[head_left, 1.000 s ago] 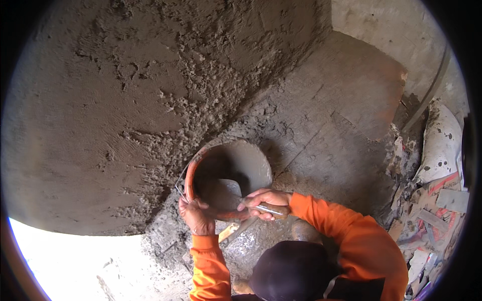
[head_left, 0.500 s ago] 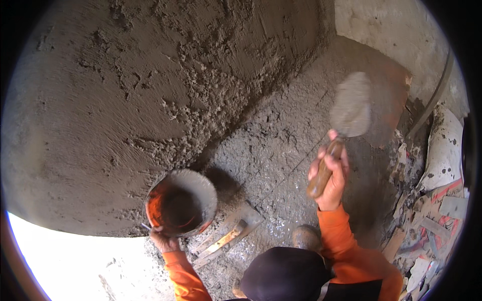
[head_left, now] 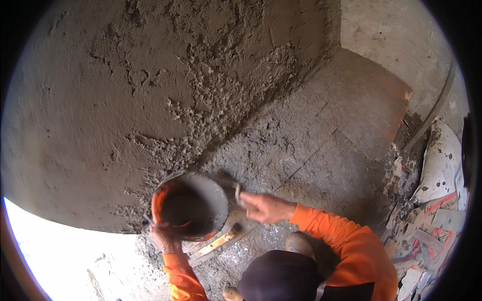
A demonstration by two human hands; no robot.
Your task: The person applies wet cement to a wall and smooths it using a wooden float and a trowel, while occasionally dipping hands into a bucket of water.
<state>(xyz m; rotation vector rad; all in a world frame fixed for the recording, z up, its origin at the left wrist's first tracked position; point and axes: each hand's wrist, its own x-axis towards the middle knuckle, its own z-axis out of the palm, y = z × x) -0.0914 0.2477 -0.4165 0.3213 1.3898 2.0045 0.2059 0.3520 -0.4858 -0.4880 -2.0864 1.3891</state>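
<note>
My left hand [head_left: 164, 238] is closed on the near left rim of an orange bucket [head_left: 159, 203], tilted so that its mouth faces up at me. Grey mortar coats the inside; a thin bar, perhaps the bail, sticks out by my fingers. Just right of the bucket, my right hand [head_left: 267, 207] is wrapped round a trowel [head_left: 237, 192]. Only a short grey part of it shows clearly past my fingers; its blade is hidden or blurred by the bucket's edge. Partly behind the bucket lies a flat plastering float [head_left: 217, 244] with a worn yellowish handle.
A wall [head_left: 90, 125] of wet grey plaster, rough along its foot, rises on the left. Mortar-smeared boards [head_left: 346, 105] cover the ground. At right lie a spattered white sack [head_left: 436, 163], scraps and torn bags [head_left: 427, 236]. A dark-capped head [head_left: 278, 276] fills the bottom.
My right hand has swung left and down with the trowel, from over the boards to the bucket's right side. The bucket has shifted slightly right, still in my left hand.
</note>
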